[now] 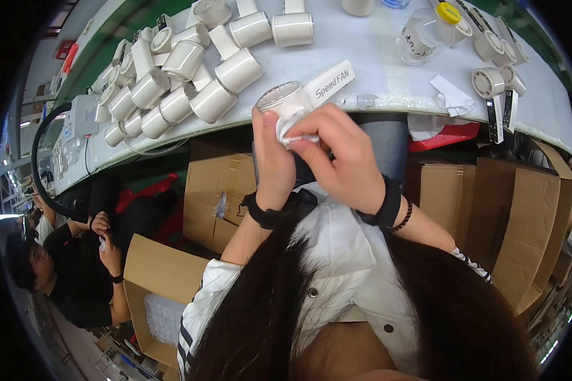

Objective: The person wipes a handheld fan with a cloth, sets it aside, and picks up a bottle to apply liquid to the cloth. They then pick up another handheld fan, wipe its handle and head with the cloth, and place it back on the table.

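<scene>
- White fan unit (pixel 302 101): located at the near edge of the table, its round barrel toward the left hand and its flat handle angled away to the upper right; contact with the tabletop cannot be determined.
- Left hand (pixel 273 159): fingers closed around the near left side of the barrel, thumb raised along it.
- Right hand (pixel 348 155): thumb and forefinger pinch a white cloth (pixel 287 132) against the barrel.
- White table (pixel 368 79): carries a dense group of similar units (pixel 184 60) at left.
- Clear jar (pixel 419 39), yellow lid: stands upright at right, beyond a crumpled white wipe (pixel 452 96).
- Further units (pixel 489 82): lie near the right end.
- Red bin (pixel 448 137) and cardboard box (pixel 448 193): positioned below the table edge at right.
- Co-worker (pixel 79 282): at lower left, beside an open carton (pixel 165 259).
</scene>
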The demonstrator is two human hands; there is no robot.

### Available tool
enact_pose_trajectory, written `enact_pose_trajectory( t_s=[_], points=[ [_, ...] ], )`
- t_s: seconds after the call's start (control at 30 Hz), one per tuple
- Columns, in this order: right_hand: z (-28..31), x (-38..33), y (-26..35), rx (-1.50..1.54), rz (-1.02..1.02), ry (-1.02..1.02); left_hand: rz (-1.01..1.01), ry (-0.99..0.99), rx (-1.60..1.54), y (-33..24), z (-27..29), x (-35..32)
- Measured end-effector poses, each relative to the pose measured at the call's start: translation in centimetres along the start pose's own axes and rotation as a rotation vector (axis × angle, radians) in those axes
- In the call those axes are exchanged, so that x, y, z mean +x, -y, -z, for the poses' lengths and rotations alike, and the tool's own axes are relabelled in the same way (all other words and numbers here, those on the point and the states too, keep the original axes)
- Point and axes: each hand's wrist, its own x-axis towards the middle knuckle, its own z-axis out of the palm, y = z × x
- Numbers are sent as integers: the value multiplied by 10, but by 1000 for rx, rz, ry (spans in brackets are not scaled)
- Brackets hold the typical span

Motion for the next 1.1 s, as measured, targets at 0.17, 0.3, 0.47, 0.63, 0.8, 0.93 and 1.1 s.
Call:
enact_pose_trajectory(
  t_s=[0.17,0.3,0.47,0.63,0.8,0.93,1.1],
  points=[
    [19,19,-44,-93,-125,-158,-48,100,44,-2,5,-1],
    [44,17,-62,52,-262,-263,-202,71,231,0,8,-9],
    [70,7,-41,279,-296,-476,11,270,-31,-38,7,-16],
    [76,1,-27,593,-249,-626,234,292,-291,-48,3,-18],
    [76,0,-11,694,-163,-582,252,247,-248,-48,8,-21],
    [72,-8,2,538,-32,-551,231,240,-261,-48,7,-23],
    [50,-11,15,-100,117,-269,156,214,-239,-45,2,-25]
  ],
)
